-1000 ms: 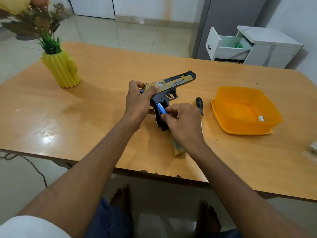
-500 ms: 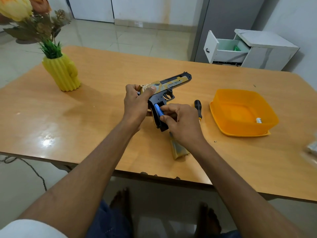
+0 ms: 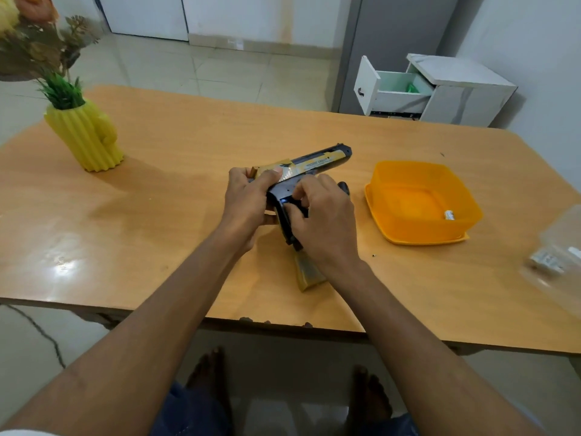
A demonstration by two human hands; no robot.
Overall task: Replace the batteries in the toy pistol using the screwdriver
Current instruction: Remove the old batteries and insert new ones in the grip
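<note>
Step in hand looks like seating a fresh battery in the toy pistol (image 3: 309, 165), held just above the worktop (image 3: 176, 221). Left hand (image 3: 248, 202) curls round its rear; right hand (image 3: 320, 215) fingertips press into the handle. Next prob: cover w/ screwdriver (image 3: 344, 186), mostly hidden behind that hand.

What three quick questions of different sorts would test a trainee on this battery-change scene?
1. True or false: the left hand grips the rear of the toy pistol.
2. Which holds a small white battery? A. orange container B. yellow cactus vase C. open drawer
3. Fill in: the right hand's fingers press at the pistol's ____.

Key: 1 true; 2 A; 3 grip.
</note>
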